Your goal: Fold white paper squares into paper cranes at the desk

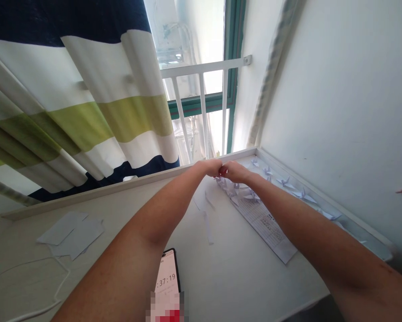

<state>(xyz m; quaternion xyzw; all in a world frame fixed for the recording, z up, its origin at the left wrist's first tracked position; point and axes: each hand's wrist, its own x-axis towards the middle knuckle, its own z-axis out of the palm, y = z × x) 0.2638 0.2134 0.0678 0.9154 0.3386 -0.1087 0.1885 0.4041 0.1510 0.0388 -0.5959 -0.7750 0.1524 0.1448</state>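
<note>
Both arms stretch to the far side of the white table, where my hands meet near its raised back edge. My left hand (213, 167) is closed, its fingertips against those of my right hand (235, 171), which is closed too. Whatever they pinch is too small and hidden to make out. Just below and beside the hands lie several folded white paper cranes (233, 190). These cranes rest around the top of a printed paper sheet (266, 221), partly covered by my right forearm. Narrow paper strips (207, 228) lie on the table nearer to me.
A phone (168, 273) showing a running time lies by my left forearm. White paper squares (75, 232) and a white cable (62, 281) are at the left. More paper cranes (303, 194) line the right edge by the wall. A striped curtain (120, 112) and white railing (203, 69) stand behind.
</note>
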